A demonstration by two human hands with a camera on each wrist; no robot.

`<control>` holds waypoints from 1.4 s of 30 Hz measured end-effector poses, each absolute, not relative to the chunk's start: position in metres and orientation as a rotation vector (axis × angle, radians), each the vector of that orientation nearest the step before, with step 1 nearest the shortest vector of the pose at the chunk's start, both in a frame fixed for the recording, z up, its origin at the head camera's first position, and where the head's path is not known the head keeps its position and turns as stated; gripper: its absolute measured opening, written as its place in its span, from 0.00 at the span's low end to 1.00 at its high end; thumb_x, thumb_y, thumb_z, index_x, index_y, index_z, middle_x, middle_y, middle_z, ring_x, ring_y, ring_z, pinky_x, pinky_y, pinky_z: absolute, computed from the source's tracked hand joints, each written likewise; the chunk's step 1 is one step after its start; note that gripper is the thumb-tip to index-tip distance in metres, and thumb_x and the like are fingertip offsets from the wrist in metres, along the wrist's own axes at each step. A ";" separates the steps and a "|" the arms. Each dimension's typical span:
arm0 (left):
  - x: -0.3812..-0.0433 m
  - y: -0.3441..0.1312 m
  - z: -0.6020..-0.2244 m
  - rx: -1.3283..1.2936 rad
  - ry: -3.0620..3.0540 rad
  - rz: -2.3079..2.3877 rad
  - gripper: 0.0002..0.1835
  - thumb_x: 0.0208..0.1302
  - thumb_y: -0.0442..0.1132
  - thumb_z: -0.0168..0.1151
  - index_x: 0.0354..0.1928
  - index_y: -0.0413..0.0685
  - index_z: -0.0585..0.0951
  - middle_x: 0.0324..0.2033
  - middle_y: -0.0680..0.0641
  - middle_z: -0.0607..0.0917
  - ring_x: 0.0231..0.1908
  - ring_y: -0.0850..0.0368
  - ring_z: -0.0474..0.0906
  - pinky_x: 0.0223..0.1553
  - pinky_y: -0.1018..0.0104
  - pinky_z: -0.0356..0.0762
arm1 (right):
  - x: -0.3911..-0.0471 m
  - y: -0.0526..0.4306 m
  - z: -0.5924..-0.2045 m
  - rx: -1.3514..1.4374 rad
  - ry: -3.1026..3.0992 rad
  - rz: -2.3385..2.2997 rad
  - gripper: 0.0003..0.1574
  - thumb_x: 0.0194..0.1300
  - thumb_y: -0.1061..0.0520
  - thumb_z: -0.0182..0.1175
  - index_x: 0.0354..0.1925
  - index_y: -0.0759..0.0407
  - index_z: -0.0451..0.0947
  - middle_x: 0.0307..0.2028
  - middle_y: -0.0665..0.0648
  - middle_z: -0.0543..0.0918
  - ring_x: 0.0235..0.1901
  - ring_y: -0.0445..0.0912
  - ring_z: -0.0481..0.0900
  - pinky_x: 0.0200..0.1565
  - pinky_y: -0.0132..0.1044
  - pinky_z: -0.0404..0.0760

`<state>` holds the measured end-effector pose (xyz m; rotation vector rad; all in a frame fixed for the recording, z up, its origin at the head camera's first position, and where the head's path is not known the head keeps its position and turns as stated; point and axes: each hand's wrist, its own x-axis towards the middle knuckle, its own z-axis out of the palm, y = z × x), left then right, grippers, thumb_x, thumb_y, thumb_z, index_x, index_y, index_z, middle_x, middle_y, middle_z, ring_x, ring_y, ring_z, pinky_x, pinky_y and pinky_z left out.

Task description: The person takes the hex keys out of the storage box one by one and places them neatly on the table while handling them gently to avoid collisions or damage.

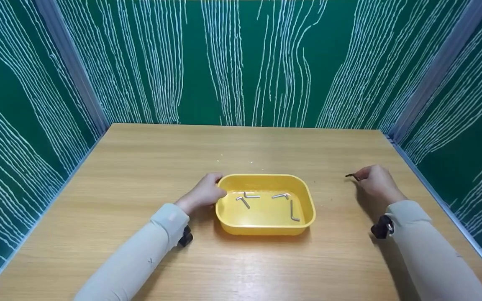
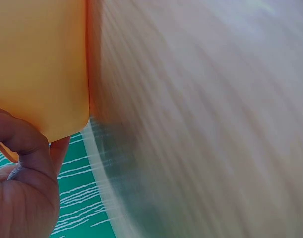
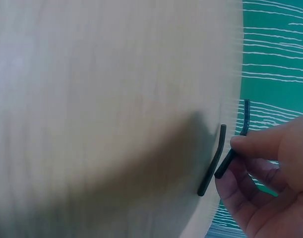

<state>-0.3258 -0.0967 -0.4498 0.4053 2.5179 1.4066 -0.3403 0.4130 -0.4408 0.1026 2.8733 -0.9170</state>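
A yellow plastic tray (image 1: 262, 230) sits on the table, with several silver L-shaped hex keys (image 1: 292, 211) lying apart on its floor. My left hand (image 1: 203, 192) grips the tray's left wall, thumb over the rim. The left wrist view shows the left hand (image 2: 25, 168) with fingers bent around the tray's end (image 2: 42, 64). Off to the tray's right, my right hand (image 1: 377, 182) is low over the table. Between thumb and fingers it pinches a dark bent hex key (image 3: 246, 116). A second dark hex key (image 3: 212, 163) appears right beside it, against the tabletop.
The wooden table (image 1: 161, 150) ends at a green wall (image 1: 337, 42) with white wavy lines at the back and sides. Small white specks (image 1: 251, 162) dot the wood behind the tray. Dark wrist devices (image 1: 382, 228) sit under both cuffs.
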 end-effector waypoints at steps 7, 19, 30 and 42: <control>-0.326 -0.096 -0.450 0.393 2.525 1.402 0.17 0.61 0.25 0.55 0.51 0.36 0.82 0.36 0.46 0.82 0.24 0.55 0.78 0.20 0.71 0.75 | -0.343 0.414 -0.445 0.085 2.892 -0.873 0.23 0.70 0.72 0.55 0.61 0.80 0.79 0.59 0.81 0.81 0.57 0.69 0.79 0.65 0.65 0.82; -0.325 -0.097 -0.449 0.411 2.476 1.426 0.20 0.62 0.26 0.54 0.56 0.35 0.81 0.36 0.46 0.82 0.18 0.60 0.74 0.17 0.72 0.73 | -0.346 0.416 -0.449 0.073 2.913 -0.793 0.22 0.70 0.71 0.57 0.60 0.78 0.81 0.59 0.81 0.81 0.55 0.68 0.79 0.62 0.63 0.84; -0.324 -0.097 -0.449 0.403 2.457 1.448 0.22 0.61 0.26 0.54 0.58 0.33 0.81 0.34 0.46 0.82 0.16 0.61 0.72 0.15 0.72 0.71 | -0.346 0.415 -0.448 0.099 2.873 -0.778 0.24 0.70 0.71 0.55 0.62 0.78 0.80 0.65 0.84 0.76 0.63 0.72 0.75 0.69 0.69 0.77; -0.324 -0.097 -0.448 0.384 2.453 1.451 0.19 0.63 0.26 0.55 0.55 0.34 0.80 0.34 0.46 0.81 0.18 0.60 0.72 0.17 0.72 0.71 | -0.344 0.410 -0.441 0.114 2.849 -0.830 0.26 0.71 0.70 0.54 0.64 0.78 0.78 0.65 0.82 0.77 0.58 0.67 0.76 0.62 0.59 0.85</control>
